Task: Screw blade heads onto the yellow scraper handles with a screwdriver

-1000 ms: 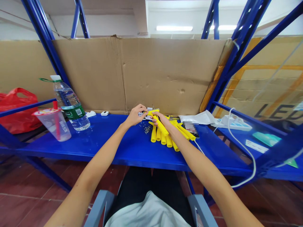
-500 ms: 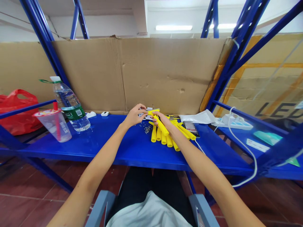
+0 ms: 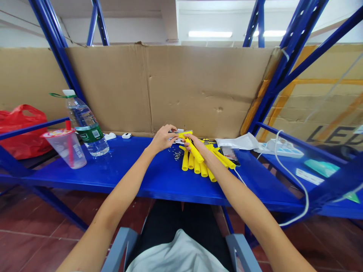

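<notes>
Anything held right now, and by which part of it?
The right grip holds a yellow tubular piece near its far end. The left grip is by that end; whether it holds anything can't be told.

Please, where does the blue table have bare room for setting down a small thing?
A wide bare patch lies on the blue table between the bottle and left forearm. A smaller one lies right of the thin white cable, in front of the white packet. Crowded: around the left hand and right hand, with yellow tubes and grey bits.

Large dark letters (image 3: 333, 134) — LED — mark the right-hand cardboard (image 3: 314, 104).
</notes>
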{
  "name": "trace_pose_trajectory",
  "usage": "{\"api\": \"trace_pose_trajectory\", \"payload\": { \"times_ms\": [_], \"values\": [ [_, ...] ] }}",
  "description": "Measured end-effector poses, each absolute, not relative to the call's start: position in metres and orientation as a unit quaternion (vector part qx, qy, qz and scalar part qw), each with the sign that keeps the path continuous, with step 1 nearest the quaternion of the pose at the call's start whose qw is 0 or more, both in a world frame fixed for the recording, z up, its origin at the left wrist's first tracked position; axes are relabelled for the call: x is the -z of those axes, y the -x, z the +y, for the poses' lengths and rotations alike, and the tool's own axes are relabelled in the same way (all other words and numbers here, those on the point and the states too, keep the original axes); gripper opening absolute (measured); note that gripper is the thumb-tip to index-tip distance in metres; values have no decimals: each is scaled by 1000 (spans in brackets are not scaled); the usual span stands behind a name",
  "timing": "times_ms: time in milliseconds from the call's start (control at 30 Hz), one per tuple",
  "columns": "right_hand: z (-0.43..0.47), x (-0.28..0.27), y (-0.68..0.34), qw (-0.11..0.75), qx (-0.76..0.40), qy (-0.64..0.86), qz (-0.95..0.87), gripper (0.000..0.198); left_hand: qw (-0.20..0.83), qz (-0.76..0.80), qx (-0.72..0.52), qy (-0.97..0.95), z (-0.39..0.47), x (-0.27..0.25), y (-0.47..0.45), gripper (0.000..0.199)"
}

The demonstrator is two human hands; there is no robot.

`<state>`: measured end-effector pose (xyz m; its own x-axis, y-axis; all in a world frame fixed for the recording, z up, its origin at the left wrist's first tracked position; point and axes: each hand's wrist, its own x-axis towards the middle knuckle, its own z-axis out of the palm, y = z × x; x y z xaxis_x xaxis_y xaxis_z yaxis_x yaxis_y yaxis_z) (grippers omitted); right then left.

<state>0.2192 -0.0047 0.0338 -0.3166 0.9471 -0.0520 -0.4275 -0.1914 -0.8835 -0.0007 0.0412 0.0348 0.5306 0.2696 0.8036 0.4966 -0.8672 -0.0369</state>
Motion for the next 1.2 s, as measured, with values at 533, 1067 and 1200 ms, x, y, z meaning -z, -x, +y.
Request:
{"api": "trace_pose_trajectory", "payload": {
  "times_ms": [533,1067,1200],
  "values": [
    [-9,-28,-205,684,-449,325,-475,48,136,-292,505,800,-8,-34,-50,41],
    [-17,-32,-209,707,-259,322,-573,33,-196,-209,566,773,-7,-13,-71,54],
    [-14,-29,-206,704,-298,300,-570,27,-299,-184,566,746,-5,-13,-71,56]
  ]
}}
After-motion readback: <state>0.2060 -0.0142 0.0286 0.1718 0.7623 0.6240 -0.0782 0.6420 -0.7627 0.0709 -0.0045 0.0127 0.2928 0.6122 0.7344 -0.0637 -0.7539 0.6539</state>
